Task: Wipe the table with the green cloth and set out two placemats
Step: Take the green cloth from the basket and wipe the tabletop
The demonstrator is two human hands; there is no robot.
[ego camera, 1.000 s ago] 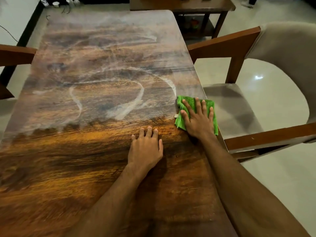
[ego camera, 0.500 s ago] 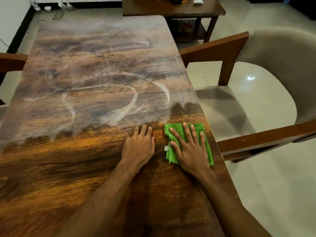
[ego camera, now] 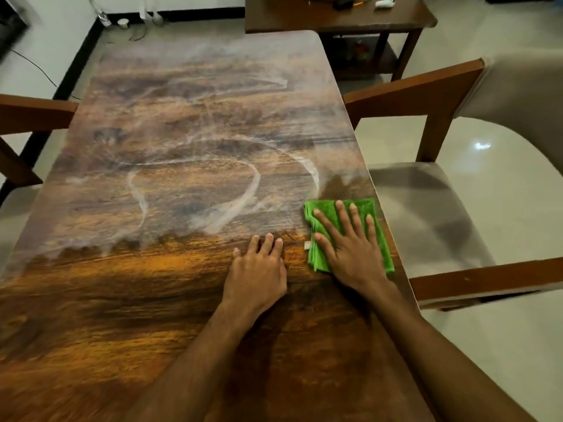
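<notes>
Two hands flat on the worktop [ego camera: 182, 300], seen from the head view. Right hand [ego camera: 353, 254] lies on top of the green cloth [ego camera: 326, 207], fingers straight and spread, palm pressing it down, nothing curled round it. Green cloth is folded into a thick pad and lies flat on the worktop, its right side close to the worktop's edge. Small white tag [ego camera: 307, 245] pokes out of the cloth's left edge, just by the thumb.

Left hand [ego camera: 259, 275] sits just left of the cloth, apart from it, palm down on bare wood. Its fingers are straight and close together, and I see nothing in it.

Beyond the cloth and to its left I see whitish smears [ego camera: 253, 190], curved streaks and haze over the far part of the worktop. On the near side of the cloth the wood looks darker and glossy.

Right of the cloth, past the edge, is a wooden armchair [ego camera: 426, 214] with a beige seat. Far left of the cloth is another wooden chair arm [ego camera: 33, 112]. Well beyond the cloth stands a dark side table [ego camera: 335, 16]; the items on it are too small for me to tell.
</notes>
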